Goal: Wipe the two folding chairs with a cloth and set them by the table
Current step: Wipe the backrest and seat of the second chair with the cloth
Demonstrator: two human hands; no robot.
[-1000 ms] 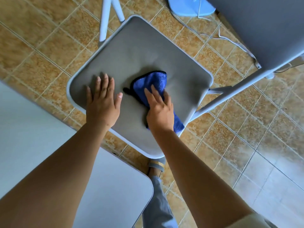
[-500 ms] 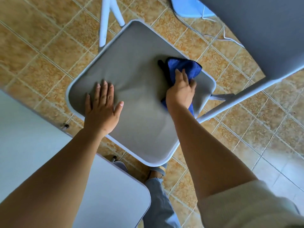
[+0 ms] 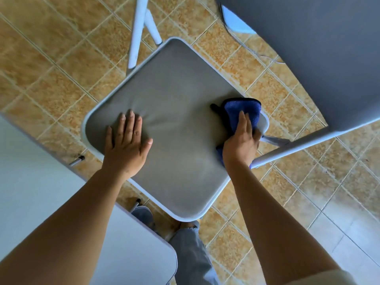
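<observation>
A: Where do we have the blue cloth point(image 3: 242, 109)?

B: Under our right grip point(image 3: 240, 145), at the right-hand corner of the grey chair seat point(image 3: 174, 120). Part of the cloth sticks out past the fingertips toward the rim, and a bit shows below the wrist at the seat's edge.

A: And how does that grip lie?

B: Its forefinger runs straight along the cloth while the other fingers bend down over it at the rim, so we would say it holds the cloth and presses it onto the seat.

A: Our left grip point(image 3: 126, 147)?

B: Flat on the left part of the seat, palm down, fingers straight and slightly spread, holding nothing. The padding creases a little beyond the fingertips.

A: What else do we see round the chair?

B: The grey backrest point(image 3: 318, 48) fills the upper right, and a pale frame tube point(image 3: 298, 146) runs from beneath it down toward our right wrist. Two white legs point(image 3: 137, 31) show past the seat's far edge. The white worktop point(image 3: 41, 202) lies at lower left, just beside the seat's near-left rim; we cannot tell whether they touch. Under everything is the tan tiled floor point(image 3: 51, 58) — and by the seat's near corner, a grey trouser leg point(image 3: 191, 256) and a shoe point(image 3: 143, 213).
</observation>
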